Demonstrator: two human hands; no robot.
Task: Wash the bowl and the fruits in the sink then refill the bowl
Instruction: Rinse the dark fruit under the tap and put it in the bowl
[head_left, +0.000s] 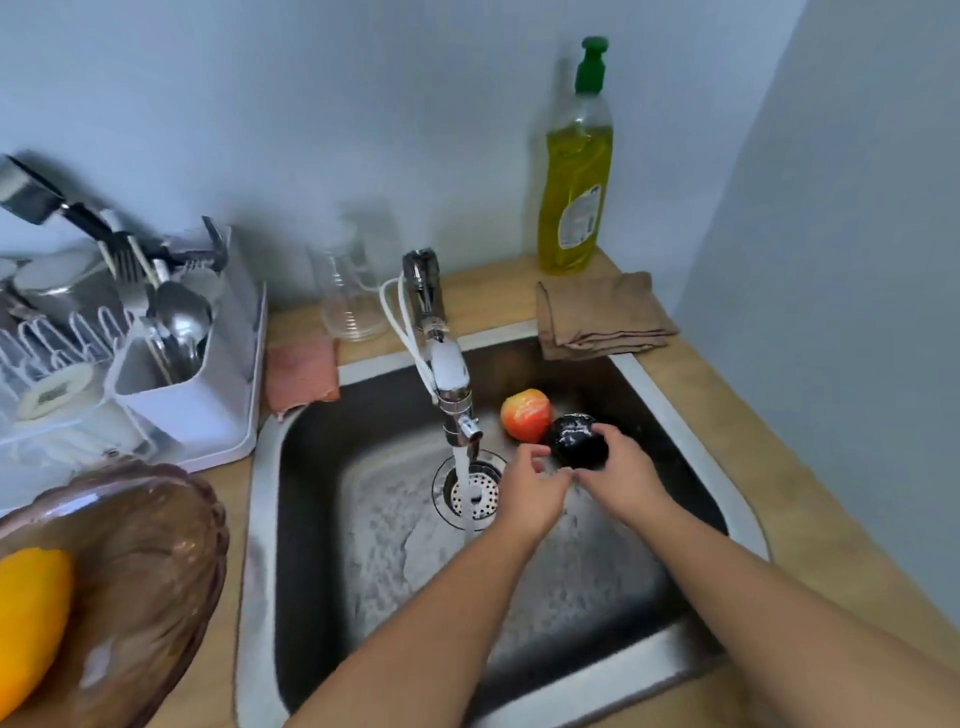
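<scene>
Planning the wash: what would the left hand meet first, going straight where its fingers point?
Likely the dark fruit in the right hand, just ahead of the left hand; depth is unclear.

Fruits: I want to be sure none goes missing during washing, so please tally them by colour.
red-orange fruit, lying in the sink: 1
black fruit, held by the right hand: 1
yellow-orange fruit, in the bowl: 1
Total: 3
</scene>
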